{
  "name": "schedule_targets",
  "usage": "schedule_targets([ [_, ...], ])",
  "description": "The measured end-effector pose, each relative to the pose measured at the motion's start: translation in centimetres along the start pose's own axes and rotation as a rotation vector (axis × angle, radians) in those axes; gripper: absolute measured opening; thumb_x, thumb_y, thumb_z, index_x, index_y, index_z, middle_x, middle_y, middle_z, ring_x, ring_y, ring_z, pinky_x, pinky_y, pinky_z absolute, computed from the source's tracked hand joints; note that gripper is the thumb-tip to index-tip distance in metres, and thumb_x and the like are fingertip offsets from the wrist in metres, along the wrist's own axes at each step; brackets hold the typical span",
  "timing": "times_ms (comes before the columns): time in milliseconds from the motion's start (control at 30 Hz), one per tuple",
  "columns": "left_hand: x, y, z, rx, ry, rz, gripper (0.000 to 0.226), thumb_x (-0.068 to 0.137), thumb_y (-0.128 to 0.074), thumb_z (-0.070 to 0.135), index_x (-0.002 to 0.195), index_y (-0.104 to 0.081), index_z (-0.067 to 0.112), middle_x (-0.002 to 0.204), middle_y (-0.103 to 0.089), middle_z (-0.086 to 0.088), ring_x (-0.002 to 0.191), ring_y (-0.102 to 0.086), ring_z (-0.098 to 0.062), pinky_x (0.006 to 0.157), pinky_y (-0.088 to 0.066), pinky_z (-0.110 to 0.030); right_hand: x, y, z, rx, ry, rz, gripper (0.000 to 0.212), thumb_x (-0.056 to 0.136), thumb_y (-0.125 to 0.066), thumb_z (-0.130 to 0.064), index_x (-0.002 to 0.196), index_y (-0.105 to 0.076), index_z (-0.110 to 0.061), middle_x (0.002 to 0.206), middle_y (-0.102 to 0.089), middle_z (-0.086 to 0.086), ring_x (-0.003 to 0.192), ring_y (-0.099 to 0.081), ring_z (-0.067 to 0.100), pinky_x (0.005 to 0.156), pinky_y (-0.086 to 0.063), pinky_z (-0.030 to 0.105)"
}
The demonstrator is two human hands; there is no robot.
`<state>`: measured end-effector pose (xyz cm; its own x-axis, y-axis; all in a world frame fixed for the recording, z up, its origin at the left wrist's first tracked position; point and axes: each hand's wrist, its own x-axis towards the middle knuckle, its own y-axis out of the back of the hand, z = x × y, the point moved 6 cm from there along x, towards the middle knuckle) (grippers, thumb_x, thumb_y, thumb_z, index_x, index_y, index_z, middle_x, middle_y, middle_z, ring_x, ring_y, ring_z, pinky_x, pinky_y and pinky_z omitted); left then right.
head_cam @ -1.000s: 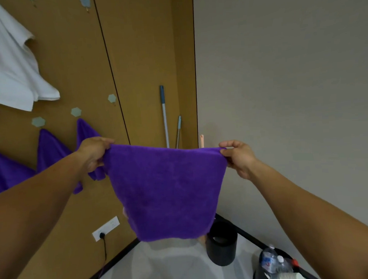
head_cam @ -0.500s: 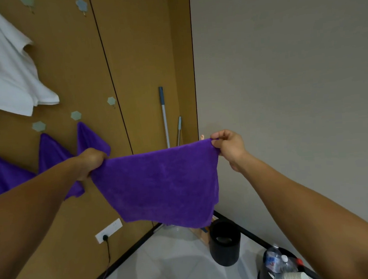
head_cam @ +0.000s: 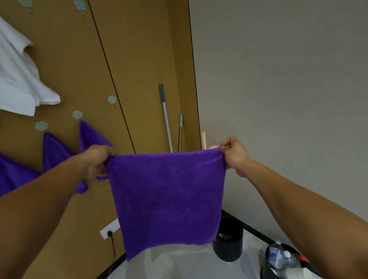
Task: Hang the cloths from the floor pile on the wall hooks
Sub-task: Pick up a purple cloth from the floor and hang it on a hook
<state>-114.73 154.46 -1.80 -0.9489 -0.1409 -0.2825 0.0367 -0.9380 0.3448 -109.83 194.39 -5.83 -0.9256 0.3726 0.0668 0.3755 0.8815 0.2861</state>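
A purple cloth hangs spread flat in front of me, held by its two top corners. My left hand grips the left corner and my right hand pinches the right corner. On the brown wall at left, three purple cloths hang below small pale hexagonal hooks. A free hook sits to their right and another hook higher up. White cloths hang at the upper left. The floor pile is out of view.
Two mop handles lean in the corner. A black bin stands on the floor, partly behind the cloth. A second black bin with bottles and paper cups is at lower right. A wall socket with a cable sits low on the brown wall.
The cloth was tilted and sagging half a second ago; my left hand has risen and my right dropped, so the top edge is now level and taut.
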Motion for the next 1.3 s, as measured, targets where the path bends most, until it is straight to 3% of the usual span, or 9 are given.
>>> schedule_targets([
  [200, -0.2, 0.0, 1.2, 0.055, -0.094, 0.066, 0.026, 0.093, -0.055, 0.020, 0.116, -0.061, 0.011, 0.112, -0.061, -0.009, 0.096, -0.058, -0.027, 0.081, -0.048, -0.043, -0.1, 0.8, 0.5, -0.200, 0.004, -0.036, 0.018, 0.095, -0.037, -0.009, 0.104, -0.050, -0.018, 0.107, -0.058, 0.011, 0.098, -0.055, 0.027, 0.087, -0.047, 0.041],
  [467, -0.5, -1.2, 1.7, 0.215, -0.175, 0.077, 0.010, 0.093, -0.056, 0.021, 0.091, -0.065, 0.016, 0.092, -0.061, -0.006, 0.083, -0.054, -0.021, 0.063, -0.045, -0.031, 0.1, 2.2, -0.6, -0.260, -0.020, -0.024, 0.020, 0.094, -0.047, -0.009, 0.109, -0.060, -0.008, 0.114, -0.062, 0.014, 0.108, -0.057, 0.031, 0.092, -0.047, 0.040],
  [600, -0.5, -1.7, 1.7, 0.220, -0.173, 0.068, 0.016, 0.092, -0.059, 0.019, 0.099, -0.067, 0.007, 0.085, -0.060, -0.008, 0.071, -0.051, -0.018, 0.053, -0.041, -0.027, 0.2, 2.6, -1.0, -0.178, -0.058, -0.075, 0.022, 0.095, -0.057, -0.023, 0.077, -0.062, -0.012, 0.098, -0.068, 0.016, 0.087, -0.064, 0.026, 0.082, -0.052, 0.043],
  [700, -0.4, -2.2, 1.6, 0.184, -0.150, 0.047, 0.021, 0.093, -0.058, 0.016, 0.107, -0.065, 0.001, 0.084, -0.057, -0.011, 0.064, -0.048, -0.018, 0.046, -0.037, -0.027, 0.1, 3.3, -1.2, -0.181, -0.089, -0.098, 0.032, 0.092, -0.060, -0.039, 0.082, -0.064, -0.008, 0.096, -0.067, 0.014, 0.074, -0.061, 0.021, 0.069, -0.049, 0.037],
  [867, -0.6, -2.8, 1.1, 0.119, -0.088, -0.003, 0.021, 0.093, -0.056, 0.013, 0.107, -0.063, 0.000, 0.085, -0.061, -0.008, 0.066, -0.054, -0.016, 0.041, -0.042, -0.024, -0.4, 3.5, -1.0, -0.205, -0.129, -0.185, 0.044, 0.078, -0.071, -0.054, 0.091, -0.069, -0.012, 0.093, -0.069, 0.005, 0.080, -0.065, 0.022, 0.062, -0.051, 0.033],
  [967, -0.6, -2.6, 0.6, 0.089, -0.057, -0.009, 0.018, 0.092, -0.055, 0.012, 0.104, -0.061, -0.001, 0.089, -0.060, -0.013, 0.069, -0.055, -0.021, 0.050, -0.042, -0.029, -0.8, 3.4, -1.0, -0.166, -0.149, -0.266, 0.058, 0.061, -0.078, -0.062, 0.092, -0.069, -0.014, 0.092, -0.071, 0.003, 0.083, -0.067, 0.022, 0.066, -0.054, 0.034],
  [1067, -0.8, -2.5, 0.3, 0.100, -0.038, -0.045, 0.021, 0.088, -0.057, 0.016, 0.103, -0.058, 0.001, 0.089, -0.057, -0.015, 0.072, -0.053, -0.026, 0.056, -0.039, -0.033, -1.0, 3.2, -1.5, -0.249, -0.088, -0.353, 0.066, 0.043, -0.075, -0.071, 0.085, -0.066, -0.020, 0.087, -0.069, -0.002, 0.080, -0.065, 0.018, 0.060, -0.049, 0.028],
  [1200, -1.7, -3.2, -0.1, 0.153, -0.006, -0.222, 0.031, 0.078, -0.073, 0.029, 0.101, -0.067, 0.009, 0.098, -0.068, -0.006, 0.087, -0.063, -0.022, 0.069, -0.049, -0.032, -1.3, 2.6, -1.7, -0.295, -0.035, -0.522, 0.066, 0.049, -0.070, -0.073, 0.089, -0.067, -0.021, 0.091, -0.071, 0.000, 0.085, -0.067, 0.018, 0.065, -0.053, 0.030],
  [1300, -2.5, -3.3, -0.1, 0.247, -0.023, -0.398, 0.041, 0.068, -0.083, 0.025, 0.107, -0.072, 0.019, 0.110, -0.072, -0.002, 0.106, -0.065, -0.022, 0.081, -0.053, -0.031, -1.4, 2.0, -2.2, -0.303, 0.029, -0.664, 0.056, 0.052, -0.080, -0.056, 0.094, -0.069, -0.020, 0.098, -0.070, 0.003, 0.088, -0.067, 0.019, 0.070, -0.056, 0.031],
])
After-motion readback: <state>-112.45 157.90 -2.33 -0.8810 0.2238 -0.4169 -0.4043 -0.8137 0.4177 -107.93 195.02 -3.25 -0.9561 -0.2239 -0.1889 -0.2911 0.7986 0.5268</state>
